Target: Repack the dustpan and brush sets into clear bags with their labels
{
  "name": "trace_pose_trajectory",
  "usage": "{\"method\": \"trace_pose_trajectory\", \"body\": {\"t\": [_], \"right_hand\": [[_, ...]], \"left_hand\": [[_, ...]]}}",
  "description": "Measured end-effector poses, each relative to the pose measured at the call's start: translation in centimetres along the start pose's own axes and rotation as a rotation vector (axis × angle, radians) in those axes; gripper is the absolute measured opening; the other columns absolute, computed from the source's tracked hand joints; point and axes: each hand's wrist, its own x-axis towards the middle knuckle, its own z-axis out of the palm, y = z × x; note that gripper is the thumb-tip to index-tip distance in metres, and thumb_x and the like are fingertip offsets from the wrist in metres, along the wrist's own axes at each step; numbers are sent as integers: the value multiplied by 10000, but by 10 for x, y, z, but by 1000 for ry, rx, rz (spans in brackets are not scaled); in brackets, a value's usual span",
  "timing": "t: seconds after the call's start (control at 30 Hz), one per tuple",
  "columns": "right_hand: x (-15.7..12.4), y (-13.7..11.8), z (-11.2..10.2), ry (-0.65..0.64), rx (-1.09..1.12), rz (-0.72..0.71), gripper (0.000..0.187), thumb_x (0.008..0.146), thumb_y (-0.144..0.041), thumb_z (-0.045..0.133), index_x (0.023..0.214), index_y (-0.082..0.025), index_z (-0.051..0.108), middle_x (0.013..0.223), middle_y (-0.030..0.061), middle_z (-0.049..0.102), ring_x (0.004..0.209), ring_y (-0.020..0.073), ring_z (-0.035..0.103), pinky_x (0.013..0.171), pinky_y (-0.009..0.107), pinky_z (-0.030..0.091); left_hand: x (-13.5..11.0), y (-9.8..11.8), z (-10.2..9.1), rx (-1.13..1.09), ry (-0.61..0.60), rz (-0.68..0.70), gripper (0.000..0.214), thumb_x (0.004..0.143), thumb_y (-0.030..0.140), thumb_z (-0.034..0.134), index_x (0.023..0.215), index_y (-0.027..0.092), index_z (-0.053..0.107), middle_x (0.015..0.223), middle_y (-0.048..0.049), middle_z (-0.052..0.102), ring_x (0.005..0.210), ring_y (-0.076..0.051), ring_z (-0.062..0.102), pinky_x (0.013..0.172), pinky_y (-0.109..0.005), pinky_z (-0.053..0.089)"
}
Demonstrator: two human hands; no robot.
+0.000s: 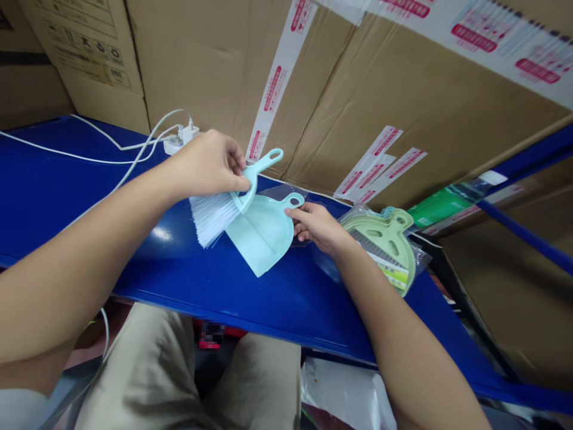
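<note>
My left hand (219, 164) pinches a light blue hand brush (248, 194) near the base of its looped handle. The brush's white bristles point down and left, over the blue table. Just right of it, a matching light blue dustpan (264, 233) lies tilted, its wide edge toward me. My right hand (313, 224) grips this dustpan by its handle end, thumb on top near the hanging hole. The brush overlaps the dustpan's upper left part; whether they touch I cannot tell. Some clear plastic film (282, 192) shows behind the dustpan handle.
Right of my right hand lies a plastic-wrapped stack of green dustpan sets (394, 242). A green-labelled bottle (447, 203) rests behind it. White cables run from a power strip (172, 145) at the left back. Large cardboard boxes (201, 65) wall off the blue table's (188, 286) rear.
</note>
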Motion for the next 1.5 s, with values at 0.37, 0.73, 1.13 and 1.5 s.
{"method": "trace_pose_trajectory", "body": {"t": [0.37,0.73,1.13,1.5], "right_hand": [[-6,2,15,-82,218,127,286,874,-69,488,1082,-262,526,734,2,706,505,179,666,461,256,542],[-1,6,23,-74,340,-1,257,928,-108,521,1115,-254,621,850,-32,743,574,128,697,496,221,526],[1,6,27,-26,316,40,309,1074,15,605,836,-169,675,652,18,755,551,118,727,629,202,634],[-2,1,26,7,318,105,382,1066,72,580,772,-171,607,541,-15,684,434,85,652,502,147,588]], "left_hand": [[-14,21,39,280,-196,143,367,770,294,783,1125,217,835,1042,-67,854,1065,-316,806,918,-371,589],[-14,19,58,437,-265,146,344,877,325,725,1166,170,827,1074,-127,868,1091,-372,825,874,-400,603],[-15,15,67,285,-274,212,294,871,242,741,1148,186,823,1067,-93,871,1024,-323,828,854,-378,581],[-13,13,71,211,-317,255,273,854,207,768,1120,196,828,1020,-69,866,992,-287,823,857,-351,577]]}}
